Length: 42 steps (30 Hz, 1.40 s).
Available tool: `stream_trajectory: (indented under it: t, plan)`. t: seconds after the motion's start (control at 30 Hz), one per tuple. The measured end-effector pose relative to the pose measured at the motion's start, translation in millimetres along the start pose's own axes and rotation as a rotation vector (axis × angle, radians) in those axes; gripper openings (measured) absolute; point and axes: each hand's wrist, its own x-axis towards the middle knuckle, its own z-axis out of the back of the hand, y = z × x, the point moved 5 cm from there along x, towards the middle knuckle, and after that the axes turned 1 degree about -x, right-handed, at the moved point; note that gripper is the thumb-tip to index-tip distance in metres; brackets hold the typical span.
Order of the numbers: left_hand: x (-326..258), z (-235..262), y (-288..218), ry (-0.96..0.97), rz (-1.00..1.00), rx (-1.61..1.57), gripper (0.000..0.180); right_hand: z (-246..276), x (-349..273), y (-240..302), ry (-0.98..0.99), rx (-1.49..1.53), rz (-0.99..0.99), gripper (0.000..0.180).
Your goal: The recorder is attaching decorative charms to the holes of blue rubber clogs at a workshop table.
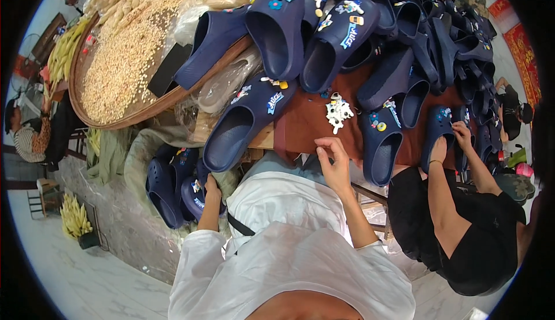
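Low on my left, my left hand (212, 191) is closed round the edge of a navy clog (192, 200) with small charms on its upper. Two more navy clogs sit against it, one a plain clog (163, 188) with holes. Over the near table edge, my right hand (333, 164) is raised with fingers loosely bent and apart, nothing visible in them. Just beyond its fingertips lies a small heap of white shoe charms (339, 113) on the brown tabletop (303, 123). A decorated navy clog (248, 120) lies to the left of the charms, another clog (381, 146) to the right.
Piled navy clogs (404, 16) cover the table's far side and right. A round woven tray (78, 97) of pale kernels stands far left. At right, a co-worker in black has one hand (437, 149) inside a clog and the other hand (461, 135) beside it.
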Motion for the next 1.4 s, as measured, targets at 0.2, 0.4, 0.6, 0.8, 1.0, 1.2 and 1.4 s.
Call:
stream_trajectory:
  t: [0.2,0.4,0.6,0.8,1.0,1.2,1.4]
  plan:
    - [-93.2,-22.9,-63.6,0.154,-0.045,-0.104,0.023,22.9,38.2,-7.3,-0.126,-0.016,-0.012,0.018]
    - [-243.4,-39.4,-191.4,0.168,-0.863,-0.217,0.041,30.9,101.6,-4.4,-0.25,-0.272,0.181,0.035]
    - [-371.5,-95.5,-216.9,0.378,-1.471,0.059,0.027,20.7,151.8,-9.4,-0.226,-0.273,0.067,0.081]
    - [-411.4,-144.4,-182.5,0.572,-1.65,0.46,0.03,17.1,177.1,-30.8,-0.257,-0.291,-0.007,0.085]
    - [-403.2,-158.5,-169.7,0.498,-1.665,0.583,0.035,20.9,181.8,-35.3,-0.296,-0.302,0.051,0.077]
    - [-389.5,-174.7,-173.3,0.486,-1.688,0.577,0.046,23.9,177.8,-29.6,-0.252,-0.223,0.03,0.073]
    - [-378.3,-187.0,-168.8,0.531,-1.649,0.581,0.045,22.9,171.0,-35.6,-0.314,-0.11,0.052,0.066]
